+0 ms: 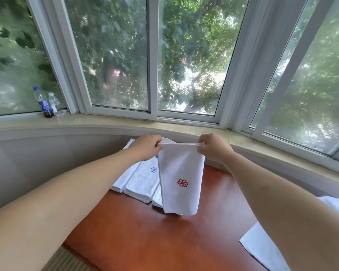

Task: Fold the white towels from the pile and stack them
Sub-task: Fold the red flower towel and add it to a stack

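Now, both hands pinch towel [181,178] (red logo)

Two hands, the left hand [145,147] and the right hand [213,147]. One hanging towel [181,178]. Three folded towels [143,180] at the worktop's [135,231] far edge. One unfolded pile [262,249] at its right edge. Two bottles [47,102] on the windowsill [106,119].

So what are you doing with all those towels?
A person is folding white towels at a wooden table by the window. Both hands, left hand and right hand, pinch the top edge of a towel with a red emblem, holding it up. Folded towels lie behind it; more cloth waits at right.
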`<state>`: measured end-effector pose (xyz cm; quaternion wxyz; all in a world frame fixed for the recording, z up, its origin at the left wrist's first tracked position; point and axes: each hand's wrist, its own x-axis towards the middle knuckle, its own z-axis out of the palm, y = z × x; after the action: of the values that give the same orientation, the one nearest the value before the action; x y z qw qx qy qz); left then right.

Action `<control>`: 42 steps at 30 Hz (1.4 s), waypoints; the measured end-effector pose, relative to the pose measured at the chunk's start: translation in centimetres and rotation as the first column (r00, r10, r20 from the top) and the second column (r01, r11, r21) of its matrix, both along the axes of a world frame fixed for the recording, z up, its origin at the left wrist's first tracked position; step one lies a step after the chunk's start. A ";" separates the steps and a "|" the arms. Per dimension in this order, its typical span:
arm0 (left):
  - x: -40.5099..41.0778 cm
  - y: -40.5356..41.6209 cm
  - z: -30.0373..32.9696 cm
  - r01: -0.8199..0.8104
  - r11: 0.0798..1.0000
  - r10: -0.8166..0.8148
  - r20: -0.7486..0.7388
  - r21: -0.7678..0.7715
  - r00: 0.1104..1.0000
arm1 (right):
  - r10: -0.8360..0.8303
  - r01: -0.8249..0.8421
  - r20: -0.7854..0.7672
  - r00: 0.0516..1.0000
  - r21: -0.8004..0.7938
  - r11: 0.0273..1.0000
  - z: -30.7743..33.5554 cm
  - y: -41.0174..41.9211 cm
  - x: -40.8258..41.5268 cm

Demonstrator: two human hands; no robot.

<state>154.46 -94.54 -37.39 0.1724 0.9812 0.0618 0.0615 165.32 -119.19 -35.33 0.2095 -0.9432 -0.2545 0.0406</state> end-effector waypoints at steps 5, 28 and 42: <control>0.1 0.7 0.9 0.019 0.994 -0.021 0.022 0.108 1.000 | 0.010 -0.010 0.000 1.000 0.014 1.000 0.3 0.3 0.3; 5.0 5.0 1.8 0.222 0.961 -0.170 0.280 -0.165 0.945 | -0.242 0.280 -0.144 0.959 0.384 0.880 -0.1 2.6 1.5; 8.0 10.5 -0.3 0.382 0.775 -0.387 0.100 -0.503 0.917 | -0.411 0.531 -0.344 0.844 0.435 0.727 -2.0 6.2 -1.5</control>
<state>162.45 -84.05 -37.67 0.4357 0.8914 -0.1247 0.0016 163.79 -112.96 -37.28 0.4842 -0.8745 0.0190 0.0225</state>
